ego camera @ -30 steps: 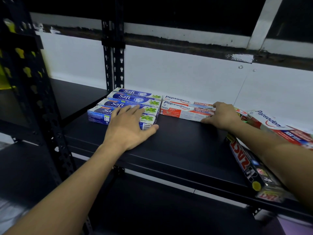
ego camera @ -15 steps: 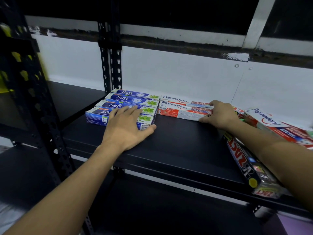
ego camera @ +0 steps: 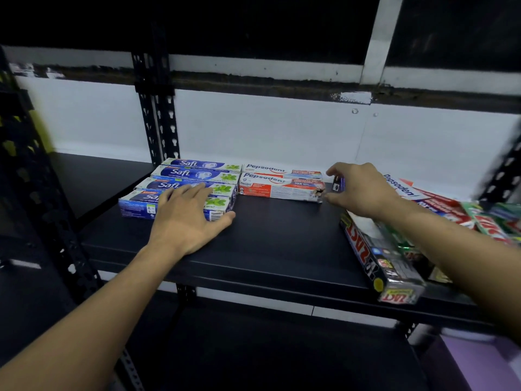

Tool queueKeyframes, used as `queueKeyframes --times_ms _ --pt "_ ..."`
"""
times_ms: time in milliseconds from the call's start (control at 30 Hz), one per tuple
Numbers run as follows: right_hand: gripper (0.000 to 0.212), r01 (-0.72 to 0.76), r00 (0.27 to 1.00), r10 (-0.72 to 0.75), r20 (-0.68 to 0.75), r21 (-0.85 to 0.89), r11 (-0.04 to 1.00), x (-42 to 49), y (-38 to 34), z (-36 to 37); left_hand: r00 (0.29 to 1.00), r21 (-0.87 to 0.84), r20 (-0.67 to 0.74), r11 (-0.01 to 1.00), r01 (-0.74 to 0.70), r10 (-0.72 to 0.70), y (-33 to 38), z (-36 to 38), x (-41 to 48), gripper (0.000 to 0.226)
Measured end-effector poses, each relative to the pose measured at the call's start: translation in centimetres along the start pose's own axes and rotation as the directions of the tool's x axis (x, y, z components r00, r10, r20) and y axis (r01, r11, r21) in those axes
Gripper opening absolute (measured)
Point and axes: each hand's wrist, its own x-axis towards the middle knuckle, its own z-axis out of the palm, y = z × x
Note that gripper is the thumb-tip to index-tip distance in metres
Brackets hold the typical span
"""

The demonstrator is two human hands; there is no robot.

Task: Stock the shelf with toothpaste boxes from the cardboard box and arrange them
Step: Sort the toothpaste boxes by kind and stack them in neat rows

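Several blue Safi boxes [ego camera: 197, 173] lie in a row at the back left of the black shelf board [ego camera: 276, 235]. Two red-and-white Pepsodent boxes [ego camera: 279, 182] lie right beside them. My left hand [ego camera: 186, 218] rests flat on the front Safi box, fingers spread, thumb on the board. My right hand [ego camera: 363, 190] hovers just right of the Pepsodent boxes, its fingers and thumb curled around the end of a small dark blue box [ego camera: 338, 184]; the rest of that box is hidden under the hand.
A black Zact box [ego camera: 377, 258] lies angled over the shelf's front right edge. Behind it, a loose Pepsodent box [ego camera: 403, 187] and red and green boxes [ego camera: 490, 221] lie in a heap. Black slotted posts [ego camera: 158, 114] stand at the back. A lower shelf [ego camera: 253, 348] lies beneath.
My right hand has left the end of the Pepsodent boxes, shifted right, and now closes on a dark blue box end. My left hand stays on the Safi boxes.
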Motion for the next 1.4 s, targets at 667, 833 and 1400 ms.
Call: queueKeyframes --times_ms 667,833,1400 --pt "0.068 -0.180 0.963 0.209 -0.169 0.169 0.969 -14.0 8.4 -5.0 0.933 -0.299 -0.159 0.885 -0.357 0.322 13.1 -1.5 -1.7 0.064" --pt "0.069 -0.161 0.944 0.210 -0.254 0.200 0.966 -14.9 8.8 -3.6 0.855 -0.613 0.302 0.773 -0.164 0.421 19.4 -2.0 -3.9 0.086" --pt "0.060 -0.137 0.928 0.232 -0.292 0.312 0.940 -15.5 11.4 -3.9 0.848 -0.576 0.333 0.801 -0.163 0.412 23.7 0.4 -5.2 0.105"
